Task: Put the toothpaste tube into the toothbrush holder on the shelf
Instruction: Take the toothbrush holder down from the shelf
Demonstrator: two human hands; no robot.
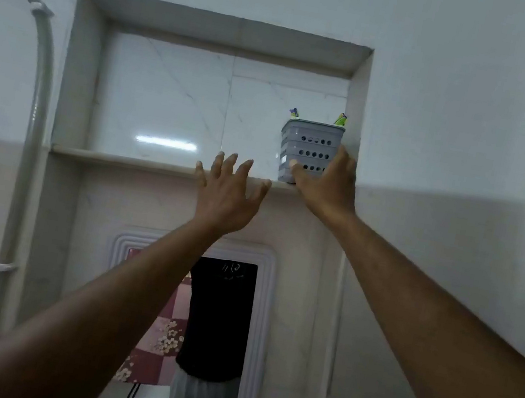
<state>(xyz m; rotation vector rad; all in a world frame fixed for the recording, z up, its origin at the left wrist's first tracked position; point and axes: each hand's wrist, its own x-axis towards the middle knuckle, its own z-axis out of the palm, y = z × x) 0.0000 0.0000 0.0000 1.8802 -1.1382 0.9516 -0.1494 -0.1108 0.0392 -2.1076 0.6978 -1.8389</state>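
A grey perforated toothbrush holder stands at the right end of the recessed wall shelf. Two coloured tips stick out above its rim; I cannot tell whether either is the toothpaste tube. My right hand grips the holder's lower right side, thumb across its front. My left hand is raised just below the shelf edge, left of the holder, fingers spread and holding nothing.
The tiled niche around the shelf is otherwise bare. A grey pipe runs down the left wall. Below the shelf hangs a white-framed mirror that reflects a person in dark top.
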